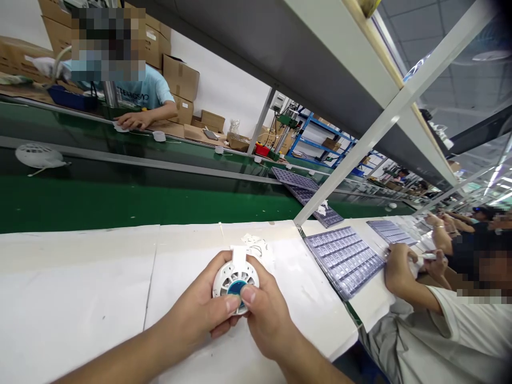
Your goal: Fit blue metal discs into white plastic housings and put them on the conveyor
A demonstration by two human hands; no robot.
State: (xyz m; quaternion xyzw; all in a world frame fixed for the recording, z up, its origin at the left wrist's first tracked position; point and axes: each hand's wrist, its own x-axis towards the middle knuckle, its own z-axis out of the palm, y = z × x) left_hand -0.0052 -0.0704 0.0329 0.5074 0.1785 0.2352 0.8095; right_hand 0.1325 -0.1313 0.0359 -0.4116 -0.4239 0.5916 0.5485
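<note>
Both of my hands hold a small round white fan housing (237, 279) above the white-covered bench. It has radial slots, a blue centre disc and a white tab that points away from me. My left hand (200, 306) wraps its left side, with the thumb pressed near the disc's lower edge. On the opposite side my right hand (269, 309) grips it, thumb on the face beside the disc. The fingers behind the housing are mostly hidden. Just beyond lie some small white scraps and a thin wire (258, 246), too small to make out fully.
A green conveyor belt (120, 200) runs behind the bench, with a white slotted part (38, 156) at far left. Clear compartment trays (346, 258) lie to my right, near a slanted white post (352, 154). Co-workers sit across the belt and at right.
</note>
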